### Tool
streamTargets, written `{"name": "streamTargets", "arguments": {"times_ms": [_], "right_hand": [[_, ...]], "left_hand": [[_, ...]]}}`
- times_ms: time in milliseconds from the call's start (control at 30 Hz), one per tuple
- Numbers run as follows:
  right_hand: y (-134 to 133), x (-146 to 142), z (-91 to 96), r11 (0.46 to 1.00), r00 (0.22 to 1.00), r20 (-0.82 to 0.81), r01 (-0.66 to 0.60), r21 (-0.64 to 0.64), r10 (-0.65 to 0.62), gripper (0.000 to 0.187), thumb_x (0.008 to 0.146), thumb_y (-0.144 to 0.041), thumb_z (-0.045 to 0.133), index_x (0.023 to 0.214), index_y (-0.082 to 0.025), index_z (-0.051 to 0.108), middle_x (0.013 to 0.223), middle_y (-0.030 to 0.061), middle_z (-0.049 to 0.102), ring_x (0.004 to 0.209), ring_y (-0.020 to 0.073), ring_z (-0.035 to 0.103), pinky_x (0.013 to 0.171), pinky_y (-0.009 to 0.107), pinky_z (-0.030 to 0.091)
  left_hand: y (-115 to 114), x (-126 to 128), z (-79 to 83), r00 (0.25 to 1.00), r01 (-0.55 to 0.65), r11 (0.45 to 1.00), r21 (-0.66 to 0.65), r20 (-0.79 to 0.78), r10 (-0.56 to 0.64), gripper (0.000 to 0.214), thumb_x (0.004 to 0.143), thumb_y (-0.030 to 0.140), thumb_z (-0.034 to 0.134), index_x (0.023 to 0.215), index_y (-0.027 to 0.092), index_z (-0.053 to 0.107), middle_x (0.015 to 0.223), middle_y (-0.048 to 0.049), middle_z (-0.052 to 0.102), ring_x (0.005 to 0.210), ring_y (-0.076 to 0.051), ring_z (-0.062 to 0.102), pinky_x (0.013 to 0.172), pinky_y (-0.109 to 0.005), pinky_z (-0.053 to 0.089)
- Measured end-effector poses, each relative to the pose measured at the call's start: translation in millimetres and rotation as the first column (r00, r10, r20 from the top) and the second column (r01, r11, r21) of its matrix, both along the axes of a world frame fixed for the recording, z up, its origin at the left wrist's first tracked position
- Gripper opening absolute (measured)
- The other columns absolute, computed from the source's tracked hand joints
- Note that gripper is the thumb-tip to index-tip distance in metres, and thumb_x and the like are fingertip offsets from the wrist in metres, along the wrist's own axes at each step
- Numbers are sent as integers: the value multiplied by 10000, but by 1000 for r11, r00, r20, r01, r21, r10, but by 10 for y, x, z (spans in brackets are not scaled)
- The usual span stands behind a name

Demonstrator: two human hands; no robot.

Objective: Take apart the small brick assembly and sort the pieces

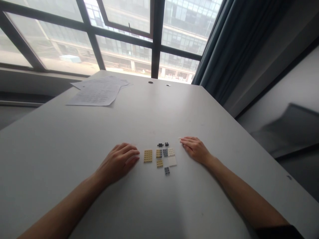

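My left hand (122,161) rests on the white table, fingers loosely bent and apart, with nothing in it. Just right of its fingertips lies a tan studded toy-brick plate (148,156). My right hand (195,147) lies flat on the other side of the pieces; a tiny white bit (180,138) shows at its fingertips, and I cannot make out what it is. Between the hands are a tan-and-grey piece (159,153), a small tan plate (159,163), a blue-grey plate (165,152), a white studded plate (171,152), a smooth white tile (172,161) and a dark grey piece (166,171).
Beyond them sit a black piece with side pins (160,145) and a small black brick (166,144). Printed sheets (96,93) lie at the table's far left. Two round holes, one of them a dark cable hole (150,82), are near the window. A dark curtain (219,43) hangs right.
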State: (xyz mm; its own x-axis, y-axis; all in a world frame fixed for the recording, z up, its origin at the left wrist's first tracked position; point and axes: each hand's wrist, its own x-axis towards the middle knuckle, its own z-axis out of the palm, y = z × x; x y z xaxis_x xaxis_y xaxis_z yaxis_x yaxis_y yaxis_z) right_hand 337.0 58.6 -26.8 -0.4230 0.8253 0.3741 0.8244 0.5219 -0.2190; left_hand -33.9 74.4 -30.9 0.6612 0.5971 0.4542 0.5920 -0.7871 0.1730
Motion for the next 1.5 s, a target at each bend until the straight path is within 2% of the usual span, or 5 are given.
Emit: {"name": "streamTargets", "arguments": {"times_ms": [300,567,733,1033,1500], "right_hand": [[-180,1323,-41,983,984,-23,177,-38,-178,304,924,-302,439,1096,-243,683,1150,36,678,1126,209,602,1019,431,457],[-242,1396,-112,969,968,-101,236,73,-228,311,922,-312,440,1117,-228,666,1182,56,659,1123,201,600,1023,414,452],[-263,927,70,888,917,-222,382,257,-331,341,937,-310,397,1130,-193,652,1161,92,659,1129,222,578,1014,434,438],[-412,-867,359,970,966,114,237,-45,-231,571,889,-608,398,1288,-220,528,1180,132,572,1089,280,494,927,442,399],[-330,-1231,243,974,961,206,206,-94,-183,658,843,-690,381,1303,-234,499,1212,151,546,1114,324,438,957,487,293]], "left_hand": [[29,2,-11,1000,0,1000,11,-4,0,172,895,290,502,941,211,649,997,-61,670,949,-194,575,850,-339,435],[45,-13,-33,1000,1,1000,17,-21,-1,172,890,296,509,933,214,654,983,-56,676,939,-194,581,851,-343,435],[36,-2,-21,1000,-4,1000,-2,-6,4,152,884,286,522,944,218,644,994,-50,669,951,-197,577,848,-342,433],[-11,26,33,999,-21,1000,-4,29,21,170,885,295,502,918,223,653,981,-50,676,934,-192,586,833,-327,436],[-13,23,11,1000,-14,1000,-26,6,14,148,898,282,498,945,224,625,977,-49,672,942,-196,569,843,-342,421]]}}
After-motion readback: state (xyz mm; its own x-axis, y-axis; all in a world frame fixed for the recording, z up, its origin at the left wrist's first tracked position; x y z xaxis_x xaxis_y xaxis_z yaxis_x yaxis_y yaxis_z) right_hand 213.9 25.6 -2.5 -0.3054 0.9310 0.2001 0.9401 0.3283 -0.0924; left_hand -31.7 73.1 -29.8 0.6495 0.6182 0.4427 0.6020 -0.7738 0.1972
